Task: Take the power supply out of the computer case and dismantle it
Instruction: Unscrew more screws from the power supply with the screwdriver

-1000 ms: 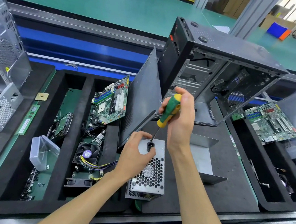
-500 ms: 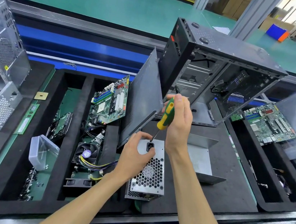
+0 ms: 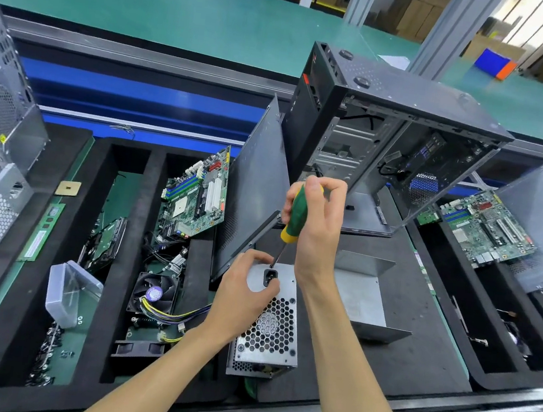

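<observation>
The power supply (image 3: 268,323) lies out of the case (image 3: 392,145), on the surface, its long axis running toward the person. The left hand (image 3: 245,292) grips its far end beside the socket. The right hand (image 3: 316,218) holds the screwdriver (image 3: 292,222) from above, its tip slanting down-left onto that same far end.

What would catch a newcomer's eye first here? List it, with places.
At centre, the right hand grips a green-and-yellow screwdriver, tip down at the power supply, which the left hand steadies. Behind them stands the opened computer case; to the left a motherboard leans in a foam tray.
</observation>
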The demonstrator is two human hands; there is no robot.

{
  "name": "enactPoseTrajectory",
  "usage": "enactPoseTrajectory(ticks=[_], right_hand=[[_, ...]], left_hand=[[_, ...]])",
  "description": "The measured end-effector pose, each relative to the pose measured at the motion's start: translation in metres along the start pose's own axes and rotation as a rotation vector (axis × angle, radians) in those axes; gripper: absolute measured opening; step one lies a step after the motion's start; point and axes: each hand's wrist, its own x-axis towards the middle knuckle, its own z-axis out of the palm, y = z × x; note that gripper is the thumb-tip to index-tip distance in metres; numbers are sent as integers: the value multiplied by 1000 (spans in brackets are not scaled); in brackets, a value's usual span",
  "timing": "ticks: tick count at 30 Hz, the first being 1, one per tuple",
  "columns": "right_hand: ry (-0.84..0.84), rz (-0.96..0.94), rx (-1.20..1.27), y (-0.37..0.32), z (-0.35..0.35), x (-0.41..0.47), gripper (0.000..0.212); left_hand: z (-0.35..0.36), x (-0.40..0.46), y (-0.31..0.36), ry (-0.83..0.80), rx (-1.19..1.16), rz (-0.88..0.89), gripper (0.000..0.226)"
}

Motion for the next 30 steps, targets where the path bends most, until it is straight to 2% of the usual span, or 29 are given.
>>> enactPoseTrajectory(ticks=[4, 10, 17, 20, 23, 30], right_hand=[[27, 23, 31, 0, -6, 3, 33], [72, 59, 181, -3, -7, 5, 25], [26, 42, -19, -3, -3, -4, 28], [22, 34, 29, -4, -3, -3, 34], [41, 42, 81, -5, -1, -1, 28], [64, 8, -41, -1, 0, -4, 24]], left_hand=[[0, 1, 0, -1, 11, 0, 29], [0, 1, 0, -14, 34, 11, 29], [1, 1, 0, -13, 32, 15, 28], [0, 0, 0, -10, 28, 10, 28], [0, 0, -1, -10, 24, 8, 28], [0, 0, -3, -9, 18, 5, 28]])
